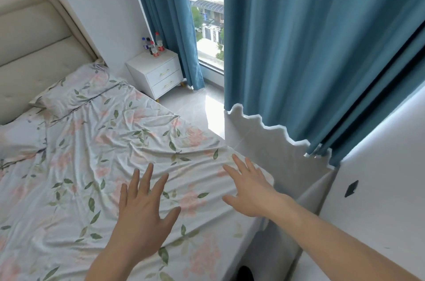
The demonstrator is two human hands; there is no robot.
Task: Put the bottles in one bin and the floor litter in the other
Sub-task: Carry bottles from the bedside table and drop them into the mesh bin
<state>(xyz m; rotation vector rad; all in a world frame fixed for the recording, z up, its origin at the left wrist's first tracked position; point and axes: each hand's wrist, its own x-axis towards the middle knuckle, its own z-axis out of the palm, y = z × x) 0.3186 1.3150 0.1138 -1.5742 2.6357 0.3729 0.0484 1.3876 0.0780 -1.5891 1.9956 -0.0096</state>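
Several small plastic bottles (pixel 153 45) with red, blue and dark caps stand together on a white two-drawer nightstand (pixel 156 72) in the far corner by the window. My left hand (pixel 143 207) is stretched out over the foot of the bed, fingers spread and holding nothing. My right hand (pixel 250 188) is held out over the bed's right corner, fingers straight and empty too. No bin and no floor litter is in view.
A bed with a floral sheet (pixel 96 165) and a pillow (pixel 76 91) fills the left. A strip of pale tiled floor (pixel 195 112) runs between bed and window to the nightstand. Blue curtains (pixel 310 50) hang on the right, beside a white wall (pixel 379 200).
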